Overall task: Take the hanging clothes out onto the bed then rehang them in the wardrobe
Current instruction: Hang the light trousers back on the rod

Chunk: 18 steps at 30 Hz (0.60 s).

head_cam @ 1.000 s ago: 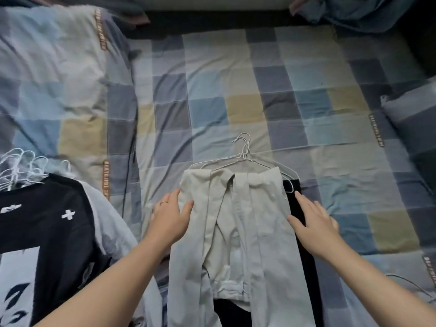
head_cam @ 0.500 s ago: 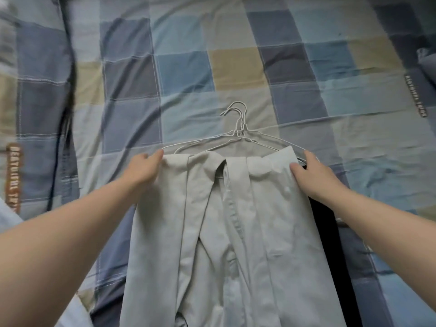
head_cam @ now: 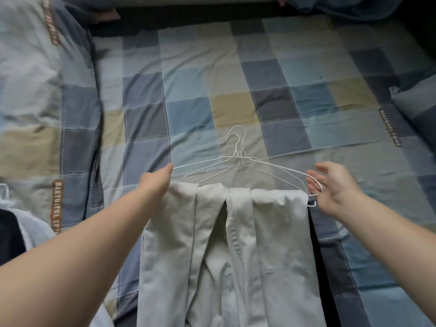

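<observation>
Pale beige trousers [head_cam: 236,244] lie folded over white wire hangers [head_cam: 238,159] on the checked bed sheet [head_cam: 188,90]. A dark garment [head_cam: 315,232] shows under their right edge. My left hand [head_cam: 155,179] grips the left end of a hanger, its fingers hidden behind the wrist. My right hand [head_cam: 330,185] is at the hangers' right end with its fingers curved around the wire. The hanger hooks point away from me.
A checked duvet [head_cam: 35,90] is bunched along the left. A black and white garment [head_cam: 11,232] with more hangers lies at the lower left. A pillow [head_cam: 417,107] sits at the right edge, and blue fabric [head_cam: 354,8] at the far right corner.
Both hands slid from the trousers' top corners outward to the ends of the wire hangers. More of the hanger wire now shows above the trousers.
</observation>
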Available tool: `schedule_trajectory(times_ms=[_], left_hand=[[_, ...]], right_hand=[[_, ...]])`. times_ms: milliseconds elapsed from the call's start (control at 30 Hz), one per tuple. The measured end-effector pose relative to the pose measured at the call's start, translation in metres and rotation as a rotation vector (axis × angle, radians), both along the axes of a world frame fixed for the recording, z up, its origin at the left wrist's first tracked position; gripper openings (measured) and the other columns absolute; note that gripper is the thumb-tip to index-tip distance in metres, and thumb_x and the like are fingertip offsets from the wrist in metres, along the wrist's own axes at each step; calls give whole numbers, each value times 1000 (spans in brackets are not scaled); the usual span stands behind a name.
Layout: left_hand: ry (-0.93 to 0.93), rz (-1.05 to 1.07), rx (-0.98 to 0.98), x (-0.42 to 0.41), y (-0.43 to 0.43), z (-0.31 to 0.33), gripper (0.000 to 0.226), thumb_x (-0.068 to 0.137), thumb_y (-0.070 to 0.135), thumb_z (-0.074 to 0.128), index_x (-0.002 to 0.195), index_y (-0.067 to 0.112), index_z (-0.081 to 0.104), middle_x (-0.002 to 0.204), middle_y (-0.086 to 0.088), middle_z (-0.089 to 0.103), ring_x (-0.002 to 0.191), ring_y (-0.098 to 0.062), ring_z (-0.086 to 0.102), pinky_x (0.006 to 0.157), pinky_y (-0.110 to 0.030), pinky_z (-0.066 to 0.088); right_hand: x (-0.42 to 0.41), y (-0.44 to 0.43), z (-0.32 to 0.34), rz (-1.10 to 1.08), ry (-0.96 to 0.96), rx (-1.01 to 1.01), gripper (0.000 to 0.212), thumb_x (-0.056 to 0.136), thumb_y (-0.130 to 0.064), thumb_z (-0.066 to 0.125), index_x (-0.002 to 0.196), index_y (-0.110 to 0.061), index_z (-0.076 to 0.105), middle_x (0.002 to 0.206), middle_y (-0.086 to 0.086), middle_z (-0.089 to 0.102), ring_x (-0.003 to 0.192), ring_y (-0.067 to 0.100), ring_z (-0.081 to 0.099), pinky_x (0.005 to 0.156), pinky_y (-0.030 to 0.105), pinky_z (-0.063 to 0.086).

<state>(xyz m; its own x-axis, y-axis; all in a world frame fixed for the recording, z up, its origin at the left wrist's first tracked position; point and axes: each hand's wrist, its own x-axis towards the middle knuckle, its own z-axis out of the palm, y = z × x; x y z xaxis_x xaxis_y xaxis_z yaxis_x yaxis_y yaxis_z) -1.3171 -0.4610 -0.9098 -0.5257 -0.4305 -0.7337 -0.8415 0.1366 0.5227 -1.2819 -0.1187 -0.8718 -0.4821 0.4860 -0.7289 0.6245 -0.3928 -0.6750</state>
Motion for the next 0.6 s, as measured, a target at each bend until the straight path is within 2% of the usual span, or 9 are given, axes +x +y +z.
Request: schedule_trajectory(times_ms=[167,233,367,433,500,533,600], left_hand=[[17,116,101,16,-3,74,69,90,48,62,144,10,42,140,-11,50,122,-37,53,105,-43,43],[23,142,126,28,-5,105,58,91,42,62,137,8,49,131,-13,57,115,-36,58,103,-47,47],[45,218,165,57,-9,157,33,97,20,58,125,2,57,101,-10,66,95,-27,60,93,-39,49],[33,225,177,76,-9,186,21,95,6,55,114,-1,63,95,-12,64,87,-27,57,80,-37,46],[14,220,187,97,-10,212,18,93,-3,51,90,2,68,95,-13,66,79,-27,57,70,-34,44],[9,231,188,108,-11,223,22,92,-5,50,83,4,68,93,-12,67,73,-26,57,65,-31,43],[-16,239,159,130,-11,242,18,90,-6,52,91,2,68,90,-14,68,69,-26,57,60,-29,43]], right_hand=[[14,2,75,-25,36,-41,13,98,-18,47,86,-18,52,86,4,59,75,16,52,66,20,41],[26,2,107,-40,34,-65,13,97,-16,48,85,-16,52,86,5,58,72,17,51,65,20,41],[55,4,164,-34,27,-90,16,98,-7,45,83,-9,50,82,8,53,64,17,46,51,17,41],[71,6,193,-30,31,-109,12,98,1,42,96,-4,53,81,10,50,64,17,46,43,14,43],[89,8,219,-3,24,-106,32,97,11,35,125,0,47,91,15,55,68,18,50,50,15,46],[97,10,229,8,13,-92,43,95,16,30,134,3,41,104,20,57,74,22,54,55,19,47],[114,15,244,42,-23,-70,53,90,25,21,140,11,34,126,31,49,96,35,58,54,20,50]])
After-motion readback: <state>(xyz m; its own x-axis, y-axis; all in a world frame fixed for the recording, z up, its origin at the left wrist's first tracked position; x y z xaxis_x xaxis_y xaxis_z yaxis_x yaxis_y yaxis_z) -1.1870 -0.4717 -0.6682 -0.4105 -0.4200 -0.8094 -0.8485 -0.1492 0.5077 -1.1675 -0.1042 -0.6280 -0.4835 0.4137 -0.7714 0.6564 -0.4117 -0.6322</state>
